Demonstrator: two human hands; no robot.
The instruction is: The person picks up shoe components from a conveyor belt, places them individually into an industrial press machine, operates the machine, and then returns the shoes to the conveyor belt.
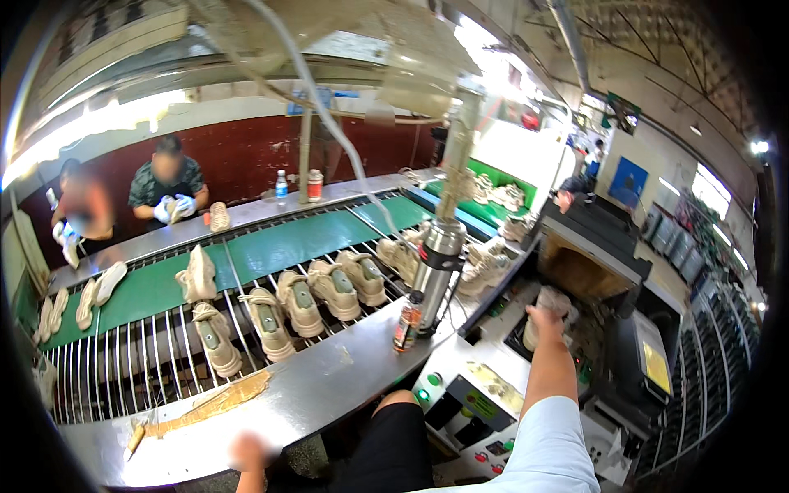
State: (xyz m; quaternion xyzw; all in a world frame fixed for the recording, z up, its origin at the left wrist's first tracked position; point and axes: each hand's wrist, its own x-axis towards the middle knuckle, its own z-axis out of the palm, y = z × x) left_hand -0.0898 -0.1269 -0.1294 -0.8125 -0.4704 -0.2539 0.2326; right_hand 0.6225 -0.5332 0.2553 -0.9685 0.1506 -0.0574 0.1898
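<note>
My right arm reaches out to the black machine at the right. There my right hand is closed on a beige shoe, partly hidden by the hand, in front of the machine's opening. My left hand is over the near metal ledge, away from any shoe. It is smeared, so its fingers do not show. On the rack of metal rods ahead stands a row of beige lace-up shoes. One more beige shoe rests on the green belt.
A steel thermos and a small spray can stand on the ledge between rack and machine. A wooden-handled tool lies near brown tape. Two people in gloves handle shoes across the belt. A control panel is beside my knee.
</note>
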